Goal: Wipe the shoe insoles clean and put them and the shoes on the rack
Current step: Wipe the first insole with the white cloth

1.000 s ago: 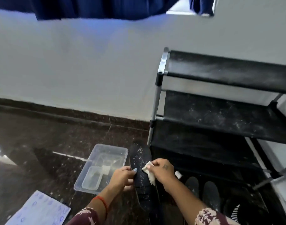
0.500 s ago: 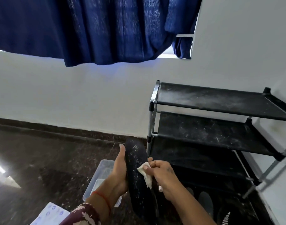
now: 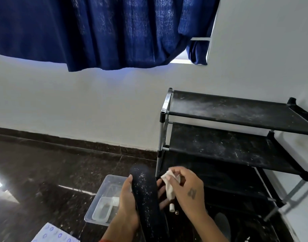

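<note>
A long black insole (image 3: 146,193), speckled with white dust, stands upright in front of me. My left hand (image 3: 127,203) grips it from behind, thumb on its left edge and fingertips showing on its right. My right hand (image 3: 188,187) pinches a crumpled white wipe (image 3: 169,184) just right of the insole, a little off its surface. The black shoe rack (image 3: 237,145) with dusty fabric shelves stands at the right. Dark shoes (image 3: 223,222) sit on the floor below it, partly hidden by my right forearm.
A clear plastic tub (image 3: 104,201) with a smaller container inside sits on the dark polished floor behind the insole. A white sheet with blue print (image 3: 53,234) lies at the bottom left. A blue curtain (image 3: 106,32) hangs over the white wall.
The view has tilted upward. The left hand has raised the insole from the floor to upright. The right hand has lifted the wipe off the insole to its right.
</note>
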Motion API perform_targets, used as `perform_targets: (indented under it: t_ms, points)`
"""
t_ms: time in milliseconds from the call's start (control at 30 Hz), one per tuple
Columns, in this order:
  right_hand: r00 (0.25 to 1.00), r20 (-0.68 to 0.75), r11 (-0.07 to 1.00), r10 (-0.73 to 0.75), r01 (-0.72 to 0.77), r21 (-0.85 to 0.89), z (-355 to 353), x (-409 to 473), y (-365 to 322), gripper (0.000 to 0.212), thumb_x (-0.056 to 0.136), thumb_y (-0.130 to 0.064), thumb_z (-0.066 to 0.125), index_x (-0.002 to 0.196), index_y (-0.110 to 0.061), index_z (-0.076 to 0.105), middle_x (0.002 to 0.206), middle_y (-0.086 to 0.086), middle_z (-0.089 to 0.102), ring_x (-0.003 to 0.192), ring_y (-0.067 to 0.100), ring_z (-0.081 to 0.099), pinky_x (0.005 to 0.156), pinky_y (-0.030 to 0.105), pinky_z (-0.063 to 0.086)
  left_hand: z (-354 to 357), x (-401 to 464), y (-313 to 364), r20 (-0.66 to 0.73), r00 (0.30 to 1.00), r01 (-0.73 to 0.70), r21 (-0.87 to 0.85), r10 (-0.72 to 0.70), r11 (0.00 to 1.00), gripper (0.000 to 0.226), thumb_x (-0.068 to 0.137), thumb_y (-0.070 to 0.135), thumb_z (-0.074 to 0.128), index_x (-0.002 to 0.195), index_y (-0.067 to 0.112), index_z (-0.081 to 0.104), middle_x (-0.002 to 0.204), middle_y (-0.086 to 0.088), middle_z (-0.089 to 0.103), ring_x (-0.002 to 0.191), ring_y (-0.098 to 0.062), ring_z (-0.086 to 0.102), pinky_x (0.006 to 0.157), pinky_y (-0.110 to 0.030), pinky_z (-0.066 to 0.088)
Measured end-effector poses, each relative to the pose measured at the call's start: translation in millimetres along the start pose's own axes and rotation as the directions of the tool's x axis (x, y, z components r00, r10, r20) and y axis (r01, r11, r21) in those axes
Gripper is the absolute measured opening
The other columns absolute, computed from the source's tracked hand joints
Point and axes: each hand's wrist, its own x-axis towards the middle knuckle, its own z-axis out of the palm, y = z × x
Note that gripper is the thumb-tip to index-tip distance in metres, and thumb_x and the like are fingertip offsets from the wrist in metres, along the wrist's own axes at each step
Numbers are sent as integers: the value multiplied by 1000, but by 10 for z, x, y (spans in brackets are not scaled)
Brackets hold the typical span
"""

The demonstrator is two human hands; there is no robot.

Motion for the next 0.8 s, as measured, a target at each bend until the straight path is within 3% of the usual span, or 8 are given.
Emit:
perform_targets:
  t_ms: [67,167,300,467,533,600,733,800]
  points:
    - [998,23,996,-62,61,57,68,30,-78,28,79,-14,68,91,-37,59,86,-14,63,79,-1,61,67,14,50,48,35,20,27,999,-37,57,35,998,68,91,53,34,107,-5,66,101,-26,68,83,-38,69,73,-49,56]
    - [964,140,974,-226,224,30,328,-19,-138,25,76,-8,66,93,-27,67,88,-11,67,83,-1,61,71,8,46,73,121,-9,6,993,-116,100,116,988,57,91,41,36,82,-4,72,75,-22,69,71,-33,68,61,-35,55]
    - [918,246,949,-311,315,25,558,-26,-134,29,80,-6,56,99,-18,73,97,-4,73,94,2,64,84,16,50,28,205,48,-176,967,-156,163,185,974,49,98,43,37,88,1,63,81,-19,63,82,-30,59,74,-36,46]
    - [857,317,879,-407,462,-120,647,112,-78,19,82,-14,59,85,-26,73,81,-8,72,75,4,61,63,9,34,25,212,148,-178,970,-137,152,163,979,67,96,52,35,77,-3,67,66,-21,68,69,-35,65,65,-42,42]
    - [881,278,875,-382,442,-199,689,168,0,18,79,-16,63,84,-28,74,82,-13,72,78,4,58,65,6,32,3,248,167,-138,978,-140,112,155,984,70,97,51,34,66,-2,68,63,-21,67,53,-32,67,64,-42,40]
    - [902,211,879,-376,419,-226,693,207,66,19,76,-13,64,82,-26,75,81,-13,73,79,5,57,70,2,33,14,253,170,-112,986,-113,111,125,987,70,97,51,31,73,-3,67,66,-23,68,50,-32,67,64,-41,40]
    - [965,107,942,-239,257,-218,629,316,143,20,85,-8,60,88,-21,75,83,-4,73,80,13,64,77,18,48,19,246,164,-112,993,-22,200,45,980,67,97,54,27,100,0,67,85,-24,71,77,-36,67,66,-43,44]
    - [981,35,968,-189,192,-164,599,349,87,20,87,-9,60,95,-21,74,88,-5,73,83,8,65,78,14,48,32,229,170,-99,995,22,222,0,975,68,97,53,27,103,-1,68,93,-25,70,82,-38,67,69,-44,46]
